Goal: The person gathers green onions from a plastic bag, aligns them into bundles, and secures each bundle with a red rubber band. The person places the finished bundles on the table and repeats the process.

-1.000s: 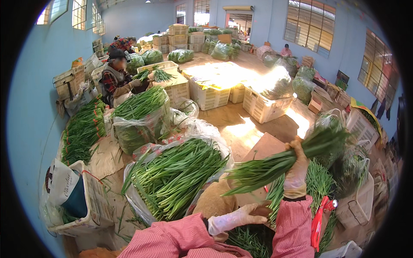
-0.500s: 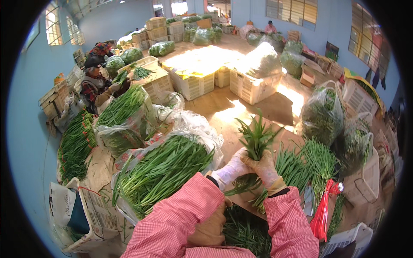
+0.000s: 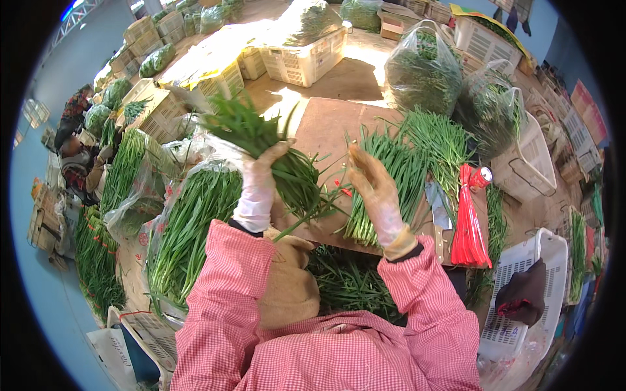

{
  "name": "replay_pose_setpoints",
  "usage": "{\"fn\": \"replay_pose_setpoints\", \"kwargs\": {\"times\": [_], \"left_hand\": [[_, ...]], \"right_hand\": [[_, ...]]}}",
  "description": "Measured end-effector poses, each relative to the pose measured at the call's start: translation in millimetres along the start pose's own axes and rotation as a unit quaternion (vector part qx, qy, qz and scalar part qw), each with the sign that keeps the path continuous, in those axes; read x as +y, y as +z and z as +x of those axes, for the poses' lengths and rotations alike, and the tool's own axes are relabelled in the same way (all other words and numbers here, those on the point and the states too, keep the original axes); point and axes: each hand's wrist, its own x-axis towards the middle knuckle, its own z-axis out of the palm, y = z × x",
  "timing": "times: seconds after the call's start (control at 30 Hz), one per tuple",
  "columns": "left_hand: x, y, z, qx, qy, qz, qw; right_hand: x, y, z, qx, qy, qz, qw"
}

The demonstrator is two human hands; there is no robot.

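Observation:
My left hand (image 3: 259,176), in a thin pale glove, grips a bunch of long green chives (image 3: 251,133) and holds it up, tips pointing up and left. My right hand (image 3: 370,181), also gloved, is raised open beside the bunch with fingers spread and holds nothing. Both hands hover over a brown board (image 3: 329,127). A pile of loose chives (image 3: 391,176) lies on the board just right of my right hand. Both sleeves are pink checked cloth.
A bundle of red ties (image 3: 466,218) and a knife (image 3: 438,205) lie on the board's right side. A plastic bag of chives (image 3: 189,228) stands at left, bagged greens (image 3: 417,72) behind the board, white crates (image 3: 521,306) at right. A person (image 3: 78,163) sits far left.
My head has tipped down and the view has closed in on the board. The bunch moved from both hands into my left hand alone, and my right hand came off it and opened.

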Motion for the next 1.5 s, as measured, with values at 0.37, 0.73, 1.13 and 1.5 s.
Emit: {"fn": "replay_pose_setpoints", "kwargs": {"times": [0.37, 0.73, 1.13, 1.5], "left_hand": [[82.0, -2.5, -85.1, -0.147, 0.023, -0.214, 0.965], [108.1, -19.7, -142.8, -0.21, 0.054, -0.309, 0.926], [127.5, -15.5, -169.4, -0.268, 0.066, -0.258, 0.926], [133.9, 5.8, -200.6, -0.227, 0.083, -0.158, 0.957]], "right_hand": [[6.9, 7.3, -133.8, 0.004, -0.023, -0.038, 0.999], [36.8, -34.2, -191.8, -0.051, -0.065, -0.303, 0.949], [-0.3, -60.9, -180.2, -0.149, 0.118, -0.01, 0.982], [16.9, 39.6, -173.9, -0.027, 0.156, -0.108, 0.981]]}}
